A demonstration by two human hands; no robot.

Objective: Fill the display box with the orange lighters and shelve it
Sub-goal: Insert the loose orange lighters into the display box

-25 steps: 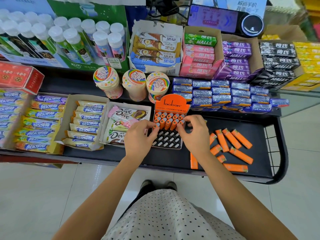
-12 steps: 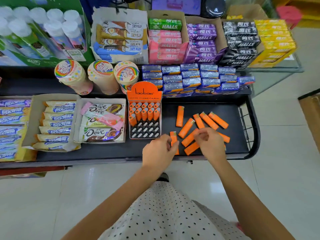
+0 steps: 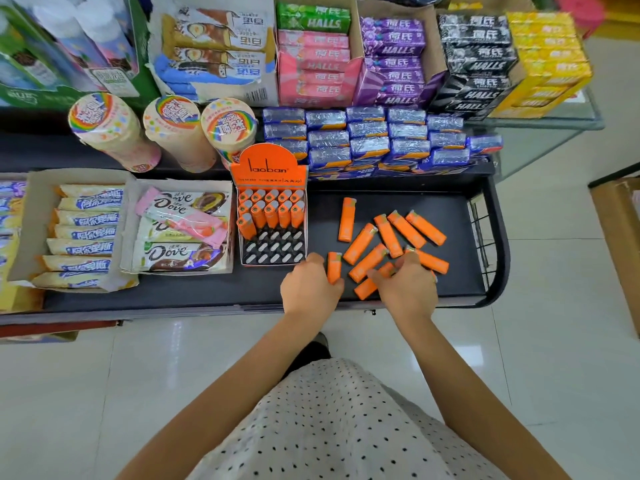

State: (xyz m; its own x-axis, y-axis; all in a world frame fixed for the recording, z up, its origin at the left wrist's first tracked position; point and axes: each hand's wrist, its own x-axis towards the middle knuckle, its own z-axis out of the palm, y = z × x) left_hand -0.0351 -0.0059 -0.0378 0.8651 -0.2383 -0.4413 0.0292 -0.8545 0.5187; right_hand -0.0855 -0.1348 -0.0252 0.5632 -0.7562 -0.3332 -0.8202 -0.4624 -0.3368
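left hand (image 3: 308, 289) pinching one orange lighter (image 3: 334, 268) | right hand (image 3: 408, 289) fingers curled on loose lighters (image 3: 367, 263) | laoban display box (image 3: 272, 220) at 10 o'clock, part-filled

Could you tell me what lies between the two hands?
In the head view, one upright orange lighter, against the left hand; bare black shelf separates it from the right hand.

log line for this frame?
phase: picking | left hand: holds lighter | right hand: on loose lighters | display box: part-filled
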